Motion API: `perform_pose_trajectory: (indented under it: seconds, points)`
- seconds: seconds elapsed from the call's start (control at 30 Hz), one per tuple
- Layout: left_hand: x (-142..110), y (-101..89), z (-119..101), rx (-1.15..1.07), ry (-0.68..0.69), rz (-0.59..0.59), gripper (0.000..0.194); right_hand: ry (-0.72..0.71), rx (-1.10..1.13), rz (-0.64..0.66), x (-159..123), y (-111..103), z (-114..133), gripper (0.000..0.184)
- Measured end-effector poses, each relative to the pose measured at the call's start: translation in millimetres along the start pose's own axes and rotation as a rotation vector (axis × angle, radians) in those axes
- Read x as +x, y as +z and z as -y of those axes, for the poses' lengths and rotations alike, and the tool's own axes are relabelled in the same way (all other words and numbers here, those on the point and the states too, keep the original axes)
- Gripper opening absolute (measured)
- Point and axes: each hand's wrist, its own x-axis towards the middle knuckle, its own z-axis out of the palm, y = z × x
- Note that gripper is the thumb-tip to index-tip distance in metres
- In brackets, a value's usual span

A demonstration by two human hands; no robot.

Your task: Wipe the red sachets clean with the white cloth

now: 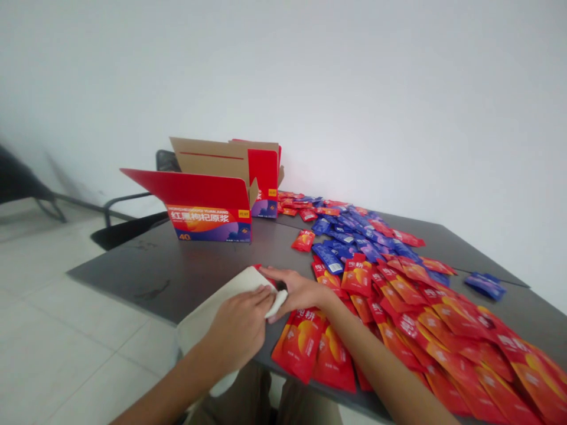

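Touching one white cloth (217, 295): two hands (243, 321) (302, 290)

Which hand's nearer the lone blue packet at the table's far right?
Right. The right hand is left of the blue packet, across the packet pile; the left hand is farther left, on the white cloth.

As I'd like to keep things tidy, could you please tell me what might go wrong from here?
The red pouches by the near edge of the table might slip off if the right forearm brushes them. The white cloth under the left hand hangs past the edge, so it could slide down.
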Motion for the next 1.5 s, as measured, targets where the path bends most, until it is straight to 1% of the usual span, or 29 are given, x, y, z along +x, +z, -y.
perform_pose_trajectory:
  seconds: [0.1, 0.17, 0.2, 0.23, 0.33, 0.37, 0.43, 0.53, 0.6, 0.67, 0.73, 0.77, 0.8, 0.83, 0.93, 1.0, 1.03, 1.1, 1.17, 1.2, 1.23, 1.33, 1.37, 1.4, 1.43, 1.5]
  points:
    - [8, -4.7, 15, 0.01, -0.122, 0.011, 0.044, -0.036, 0.012, -0.008, -1, -1, 3, 0.109]
    - [11, -4.8, 20, 0.042, -0.187, 0.016, 0.043, -0.063, 0.019, -0.014, -1, -1, 4, 0.107]
    - [11, -3.6, 19, 0.054, -0.185, 0.012, 0.043, -0.06, 0.018, -0.013, -1, -1, 3, 0.108]
    - [10, -1.7, 15, 0.058, -0.154, 0.007, 0.044, -0.044, 0.012, -0.009, -1, -1, 3, 0.109]
    - [4, 2.3, -1, 0.031, -0.018, 0.003, 0.051, 0.0, -0.019, 0.011, -1, -1, 2, 0.115]
    - [3, 1.8, -2, 0.013, 0.004, 0.008, 0.053, 0.002, -0.024, 0.014, -1, -1, 2, 0.115]
    - [5, -2.3, 3, -0.013, -0.028, 0.016, 0.051, -0.005, -0.017, 0.004, -1, -1, 4, 0.114]
    - [12, -8.9, 19, 0.01, -0.159, 0.042, 0.045, -0.049, 0.021, -0.026, -2, -2, 6, 0.106]
    - [14, -8.7, 20, 0.043, -0.192, 0.051, 0.044, -0.063, 0.027, -0.029, -3, -2, 6, 0.105]
    - [10, -4.6, 11, 0.045, -0.121, 0.037, 0.047, -0.036, 0.01, -0.015, -2, -1, 4, 0.108]
    - [5, -0.5, 1, 0.019, -0.012, 0.023, 0.052, -0.009, -0.017, 0.0, -2, -1, 4, 0.113]
    - [3, 0.3, -1, 0.003, 0.018, 0.022, 0.053, -0.006, -0.025, 0.001, -1, -1, 4, 0.114]
    - [3, 0.0, 1, -0.009, 0.019, 0.023, 0.052, -0.007, -0.029, -0.001, -1, -1, 4, 0.114]
    - [4, -1.0, 4, -0.013, -0.01, 0.024, 0.051, -0.01, -0.028, -0.008, -1, -1, 5, 0.113]
    - [11, -4.4, 21, 0.024, -0.157, 0.029, 0.045, -0.041, -0.004, -0.025, -2, -2, 7, 0.103]
    - [12, -3.7, 22, 0.059, -0.207, 0.02, 0.044, -0.05, 0.012, -0.024, -3, -2, 7, 0.102]
    - [11, -2.3, 19, 0.062, -0.187, 0.014, 0.045, -0.039, 0.015, -0.02, -3, -2, 7, 0.103]
    - [7, 0.7, 8, 0.037, -0.08, 0.001, 0.048, -0.007, 0.005, -0.011, -2, -2, 6, 0.11]
    - [5, 1.0, 2, -0.007, 0.021, 0.003, 0.05, -0.005, -0.007, -0.003, -1, -1, 5, 0.113]
    - [5, -0.1, 2, -0.022, 0.029, 0.007, 0.05, -0.017, -0.008, -0.004, -1, -1, 5, 0.113]
    - [7, -1.8, 5, -0.026, 0.003, 0.011, 0.048, -0.027, -0.006, -0.009, -1, -1, 5, 0.112]
    - [11, -5.6, 18, 0.017, -0.143, 0.02, 0.043, -0.048, 0.012, -0.026, -1, 0, 4, 0.106]
    - [12, -5.2, 19, 0.038, -0.17, 0.014, 0.043, -0.047, 0.014, -0.027, -1, 0, 3, 0.105]
    - [11, -3.8, 18, 0.051, -0.166, 0.006, 0.043, -0.041, 0.014, -0.023, -1, 0, 2, 0.105]
    - [10, -1.7, 15, 0.053, -0.132, -0.001, 0.044, -0.032, 0.012, -0.018, -1, 1, 2, 0.107]
    - [5, 2.3, 7, 0.031, -0.03, -0.004, 0.049, -0.009, 0.001, -0.009, -1, 1, 1, 0.112]
